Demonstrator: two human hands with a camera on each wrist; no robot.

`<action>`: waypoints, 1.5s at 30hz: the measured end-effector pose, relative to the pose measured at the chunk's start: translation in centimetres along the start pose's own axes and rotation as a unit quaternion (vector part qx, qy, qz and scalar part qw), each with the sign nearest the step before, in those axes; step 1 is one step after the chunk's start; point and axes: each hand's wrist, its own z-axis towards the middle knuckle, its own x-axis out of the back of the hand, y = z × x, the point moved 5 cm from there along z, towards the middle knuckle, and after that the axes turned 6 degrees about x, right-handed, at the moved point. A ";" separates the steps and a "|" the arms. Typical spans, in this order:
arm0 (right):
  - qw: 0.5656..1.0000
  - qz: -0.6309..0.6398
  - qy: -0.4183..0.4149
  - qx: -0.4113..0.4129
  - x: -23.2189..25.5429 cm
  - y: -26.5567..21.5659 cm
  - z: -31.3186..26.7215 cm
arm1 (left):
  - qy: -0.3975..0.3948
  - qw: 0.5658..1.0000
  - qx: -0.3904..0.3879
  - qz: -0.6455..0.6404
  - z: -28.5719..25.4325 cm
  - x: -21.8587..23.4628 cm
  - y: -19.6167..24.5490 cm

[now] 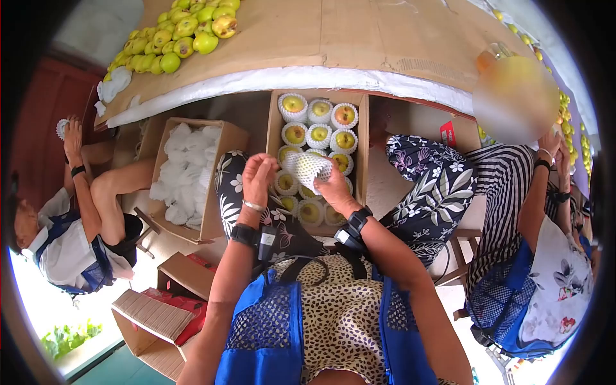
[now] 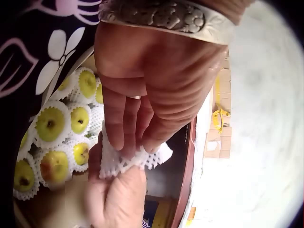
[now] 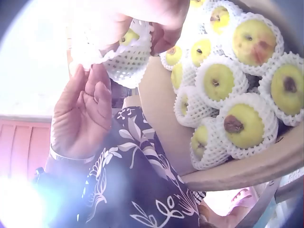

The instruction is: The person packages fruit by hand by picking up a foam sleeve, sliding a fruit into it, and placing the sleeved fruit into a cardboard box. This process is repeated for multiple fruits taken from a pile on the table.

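My right hand (image 1: 337, 190) holds a white foam net sleeve (image 1: 309, 168) above the carton of fruit. Inside the sleeve, a yellow-green apple (image 3: 128, 37) shows in the right wrist view. At the sleeve's other edge, the left hand (image 1: 256, 183) pinches the foam between thumb and fingertips. Below both hands stands an open carton (image 1: 364, 128) packed with rows of apples, each in its own foam net; one netted apple (image 3: 243, 126) has a brown patch around its stem end.
A carton of white foam nets (image 1: 186, 173) stands on the left. Loose apples (image 1: 186, 29) are heaped on the cardboard-covered table (image 1: 359, 38) ahead. One person (image 1: 70, 244) sits at the left, another (image 1: 513, 269) at the right. An open box (image 1: 154, 314) lies behind on the left.
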 end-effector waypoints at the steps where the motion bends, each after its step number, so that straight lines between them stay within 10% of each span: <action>1: 0.999 0.036 -0.002 -0.003 -0.2 0.2 0.0 | 0.036 0.996 -0.023 0.079 0.5 0.5 -0.2; 6: 0.995 0.056 -0.060 -0.057 -1.3 -1.9 -0.4 | -0.021 0.992 0.113 -0.056 0.8 -1.2 -2.5; 18: 0.984 -0.147 -0.094 -0.033 -2.4 0.0 -1.3 | -0.083 0.990 0.111 -0.022 0.3 -1.1 -3.4; 21: 0.992 0.105 -0.034 -0.064 -2.9 1.2 -1.0 | -0.073 0.993 0.013 0.087 -0.2 -1.8 -3.1; 22: 0.999 0.006 -0.042 -0.027 -2.4 0.2 -0.7 | -0.068 0.994 0.017 0.088 -0.2 -1.9 -3.2; 28: 0.997 0.065 -0.032 -0.039 -2.1 -0.6 -0.5 | -0.017 0.969 0.222 -0.110 -0.7 -2.2 -4.4; 41: 0.982 -0.156 -0.097 -0.040 -2.3 -4.6 -1.0 | -0.006 0.994 0.076 -0.075 0.3 -1.0 -4.2; 45: 0.954 -0.281 -0.100 -0.016 -2.7 -2.6 -0.6 | -0.048 0.985 0.158 -0.059 -0.1 -1.5 -4.9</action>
